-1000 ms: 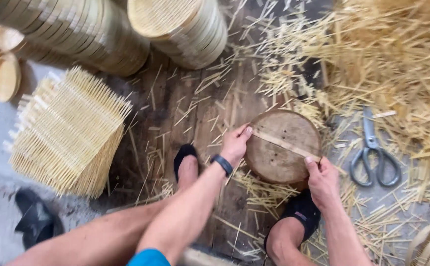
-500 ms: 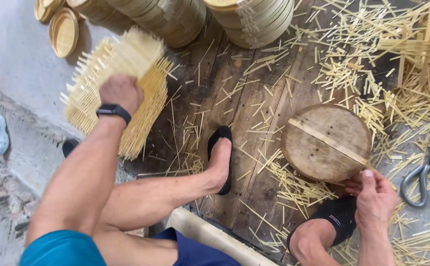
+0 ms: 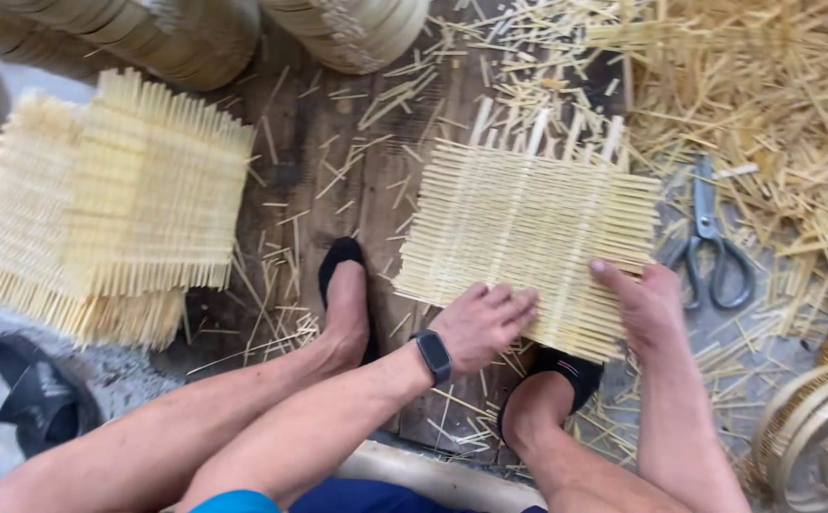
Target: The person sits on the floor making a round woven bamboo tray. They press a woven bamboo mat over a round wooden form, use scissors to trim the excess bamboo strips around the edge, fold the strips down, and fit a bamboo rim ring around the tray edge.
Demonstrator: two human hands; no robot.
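A square woven bamboo mat point(image 3: 528, 237) lies flat in front of me, covering the round wooden block. My left hand point(image 3: 482, 325), with a dark watch on its wrist, presses palm-down on the mat's near left edge. At the near right edge my right hand point(image 3: 644, 302) rests its fingers on the mat. Both hands touch the mat and grip nothing. A stack of similar woven mats point(image 3: 101, 204) sits to the left.
Metal scissors point(image 3: 710, 249) lie right of the mat. Loose bamboo strips point(image 3: 775, 104) are heaped at the upper right. Stacked round bamboo rims point(image 3: 177, 33) stand at the top. Bamboo hoops point(image 3: 818, 437) are at the lower right, a dark shoe point(image 3: 39, 399) at the lower left.
My left hand reached to the mat stack on the left and brought one mat over. The mat now lies on the wooden block, with both hands on its near edge.
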